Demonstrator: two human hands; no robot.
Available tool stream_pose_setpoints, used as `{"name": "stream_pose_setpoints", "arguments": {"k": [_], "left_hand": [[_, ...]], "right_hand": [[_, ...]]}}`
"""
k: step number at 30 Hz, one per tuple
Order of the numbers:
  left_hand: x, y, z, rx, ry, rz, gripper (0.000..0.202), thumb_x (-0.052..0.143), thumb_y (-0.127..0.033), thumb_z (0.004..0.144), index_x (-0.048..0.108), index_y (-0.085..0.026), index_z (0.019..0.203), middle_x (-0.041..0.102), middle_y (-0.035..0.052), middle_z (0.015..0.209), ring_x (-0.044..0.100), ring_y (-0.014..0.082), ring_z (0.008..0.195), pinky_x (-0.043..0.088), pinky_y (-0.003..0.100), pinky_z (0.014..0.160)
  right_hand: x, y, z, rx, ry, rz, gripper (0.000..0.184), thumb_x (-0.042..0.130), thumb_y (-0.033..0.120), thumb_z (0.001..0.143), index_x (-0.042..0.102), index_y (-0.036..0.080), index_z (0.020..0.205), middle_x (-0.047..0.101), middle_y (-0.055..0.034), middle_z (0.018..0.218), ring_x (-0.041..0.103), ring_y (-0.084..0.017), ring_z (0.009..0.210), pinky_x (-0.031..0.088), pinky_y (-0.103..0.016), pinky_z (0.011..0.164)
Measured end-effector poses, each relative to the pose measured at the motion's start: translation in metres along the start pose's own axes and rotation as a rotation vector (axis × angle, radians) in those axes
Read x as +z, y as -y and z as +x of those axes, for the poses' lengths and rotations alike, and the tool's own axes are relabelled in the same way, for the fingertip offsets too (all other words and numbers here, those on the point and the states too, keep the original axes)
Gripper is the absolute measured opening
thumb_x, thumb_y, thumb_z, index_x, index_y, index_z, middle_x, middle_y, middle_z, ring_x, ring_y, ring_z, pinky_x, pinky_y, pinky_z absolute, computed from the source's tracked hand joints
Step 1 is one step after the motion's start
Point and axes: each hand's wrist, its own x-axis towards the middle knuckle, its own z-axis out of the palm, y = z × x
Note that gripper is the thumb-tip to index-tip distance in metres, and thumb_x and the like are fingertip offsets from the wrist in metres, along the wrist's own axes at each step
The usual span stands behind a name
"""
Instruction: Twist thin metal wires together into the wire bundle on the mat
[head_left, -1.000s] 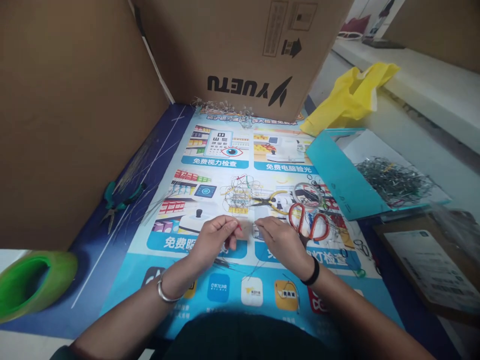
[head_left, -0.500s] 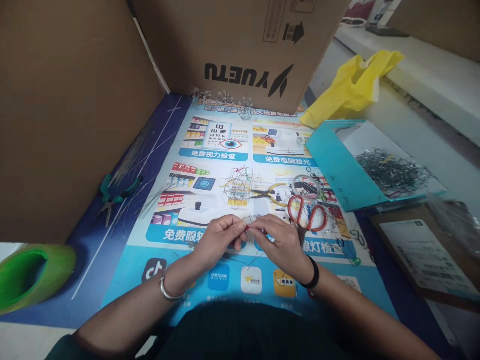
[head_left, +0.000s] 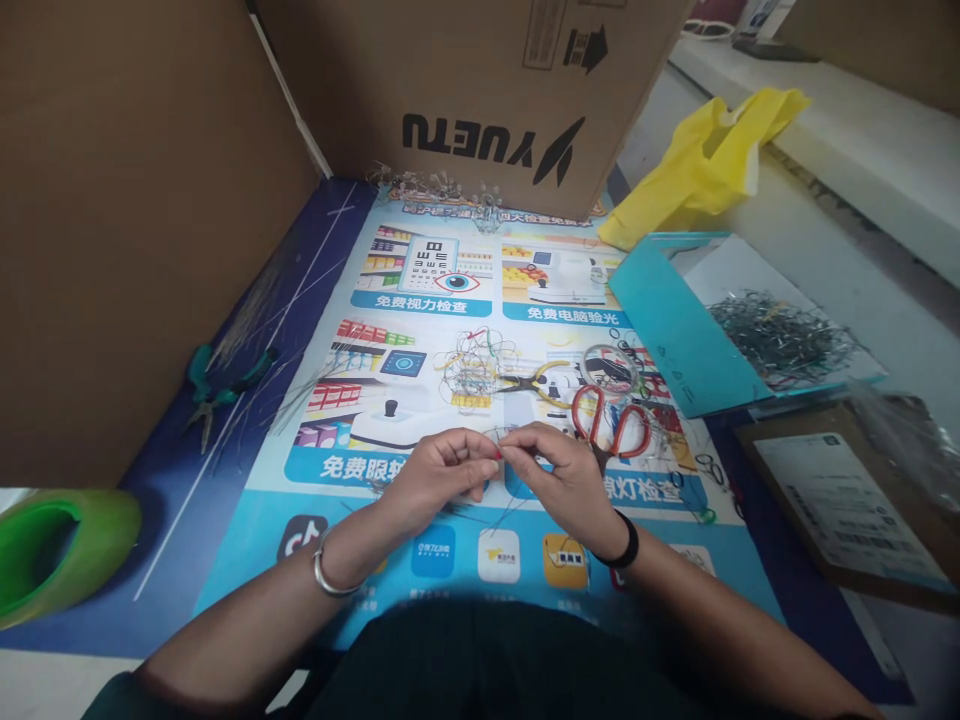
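My left hand [head_left: 439, 472] and my right hand [head_left: 559, 478] meet fingertip to fingertip over a printed blue poster [head_left: 420, 300] that covers the table. Both pinch a small part with a red tip and thin wire legs [head_left: 496, 455] between them. A silver bangle is on my left wrist and a black band on my right. Just beyond my fingers lies a tangle of thin wired parts [head_left: 469, 372].
Red-handled scissors [head_left: 609, 425] and yellow-handled pliers [head_left: 536, 380] lie beyond my right hand. Green pliers [head_left: 210, 385] and loose wires lie left. Cardboard boxes [head_left: 480, 90] wall the back and left. A teal tray with wire scraps [head_left: 780, 335], a yellow bag [head_left: 705, 160] and a green roll [head_left: 52, 550] surround.
My hands, a little apart a second ago, have come together so the fingertips touch around the small part. The view has tipped slightly.
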Motion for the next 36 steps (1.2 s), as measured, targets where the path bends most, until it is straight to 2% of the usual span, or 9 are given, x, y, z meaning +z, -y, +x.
{"name": "stream_pose_setpoints", "arguments": {"k": [6,12,16,19,24,27,31,36], "left_hand": [[0.001,0.003,0.001,0.007,-0.031,0.034,0.022,0.071,-0.033,0.074,0.061,-0.014,0.082,0.054,-0.0037,0.058,0.046,0.0044,0.047,0.032,0.016,0.045],[-0.001,0.003,0.001,0.016,-0.046,0.073,0.025,0.066,-0.037,0.077,0.060,-0.014,0.084,0.057,-0.0005,0.064,0.045,0.0058,0.050,0.032,0.017,0.046],[-0.003,0.002,0.001,0.062,-0.061,0.105,0.021,0.064,-0.034,0.079,0.059,-0.014,0.083,0.056,-0.0004,0.066,0.047,0.0065,0.052,0.034,0.019,0.049],[-0.001,0.001,0.001,0.087,-0.090,0.172,0.019,0.062,-0.032,0.080,0.058,-0.014,0.080,0.053,-0.0021,0.060,0.045,0.0069,0.052,0.033,0.019,0.049],[0.003,0.000,0.002,0.118,-0.145,0.291,0.017,0.061,-0.031,0.078,0.057,-0.014,0.075,0.050,-0.0032,0.058,0.044,0.0077,0.052,0.035,0.020,0.050],[0.005,-0.001,0.001,0.143,-0.156,0.367,0.013,0.058,-0.027,0.078,0.058,-0.015,0.076,0.051,-0.0025,0.060,0.045,0.0084,0.054,0.037,0.020,0.052],[0.007,-0.004,-0.001,0.182,-0.154,0.503,0.010,0.055,-0.022,0.077,0.059,-0.014,0.072,0.053,-0.0013,0.062,0.047,0.0091,0.057,0.037,0.020,0.054],[0.008,-0.003,-0.002,0.247,-0.171,0.643,0.009,0.052,-0.016,0.077,0.059,-0.016,0.071,0.056,-0.0018,0.063,0.047,0.0091,0.057,0.037,0.020,0.055]], "right_hand": [[0.002,0.001,-0.001,-0.062,-0.053,-0.065,0.009,0.058,0.024,0.085,0.063,0.020,0.079,0.064,-0.0011,0.070,0.060,-0.013,0.066,0.048,-0.026,0.061],[0.003,0.000,-0.001,-0.115,-0.057,-0.094,0.007,0.057,0.021,0.084,0.063,0.021,0.081,0.063,-0.0008,0.071,0.059,-0.013,0.065,0.049,-0.026,0.060],[0.001,-0.003,0.000,-0.287,-0.164,-0.215,0.011,0.059,0.016,0.082,0.062,0.022,0.091,0.064,-0.0054,0.087,0.060,-0.019,0.086,0.051,-0.036,0.075],[-0.002,-0.005,-0.001,-0.442,-0.167,-0.362,0.015,0.062,0.013,0.078,0.063,0.023,0.089,0.064,-0.0057,0.092,0.057,-0.023,0.097,0.049,-0.044,0.085],[-0.006,-0.003,-0.007,-0.595,-0.171,-0.556,0.021,0.066,0.013,0.075,0.063,0.026,0.091,0.065,-0.0049,0.100,0.053,-0.026,0.107,0.050,-0.044,0.089],[-0.005,-0.001,-0.008,-0.586,-0.169,-0.599,0.020,0.066,0.012,0.074,0.063,0.025,0.089,0.064,-0.0057,0.102,0.052,-0.027,0.110,0.049,-0.045,0.089],[-0.003,-0.002,-0.004,-0.482,-0.109,-0.528,0.014,0.062,0.012,0.076,0.063,0.023,0.085,0.064,-0.0063,0.101,0.050,-0.028,0.114,0.047,-0.049,0.093],[-0.001,-0.005,-0.003,-0.459,-0.074,-0.470,0.015,0.060,0.011,0.077,0.063,0.022,0.087,0.064,-0.0070,0.101,0.051,-0.028,0.115,0.046,-0.050,0.093]]}}
